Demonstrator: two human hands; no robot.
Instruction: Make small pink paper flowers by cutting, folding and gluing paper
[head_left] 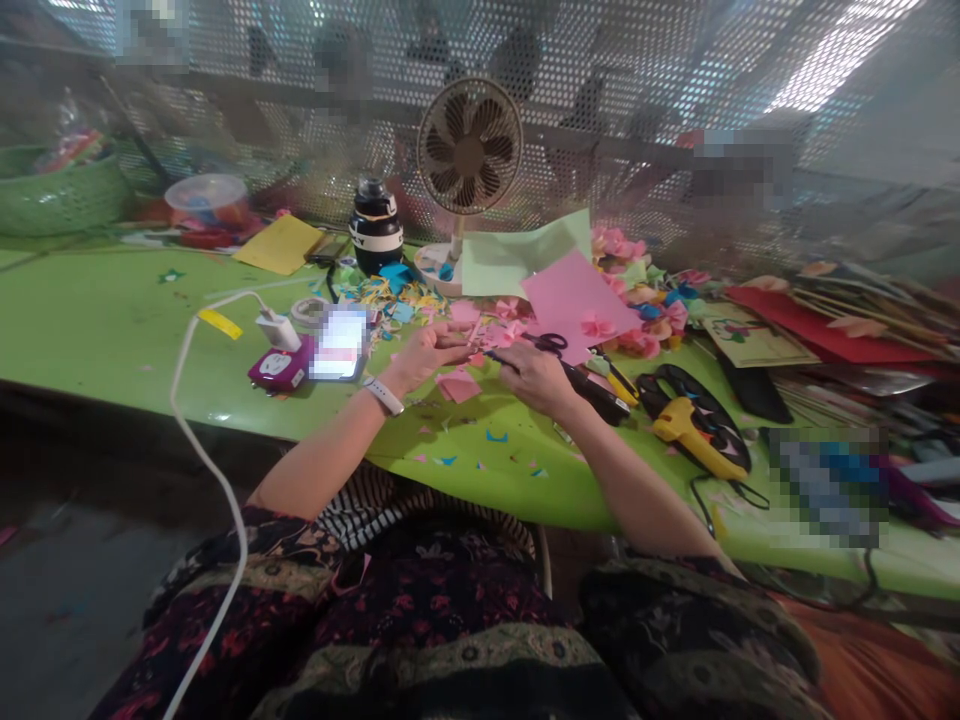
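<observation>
My left hand (pixel 426 353) is closed around a small piece of pink paper (pixel 474 334), pinched at its fingertips over the green table (pixel 112 320). My right hand (pixel 534 375) is closed on a thin dark stick-like tool whose tip points at that pink paper. A folded pink paper square (pixel 458 385) lies on the table just below both hands. Black-handled scissors (pixel 552 344) rest right behind my right hand. Pink paper flowers (pixel 600 326) lie on a pink sheet (pixel 574 295) beyond.
A small fan (pixel 469 150) and a black bottle (pixel 376 228) stand at the back. A phone (pixel 339 345) on a white charger cable (pixel 202 450) lies left. A yellow glue gun (pixel 694 435), paper scraps, a red sheet (pixel 810 330) and a green basket (pixel 52 195) surround the spot.
</observation>
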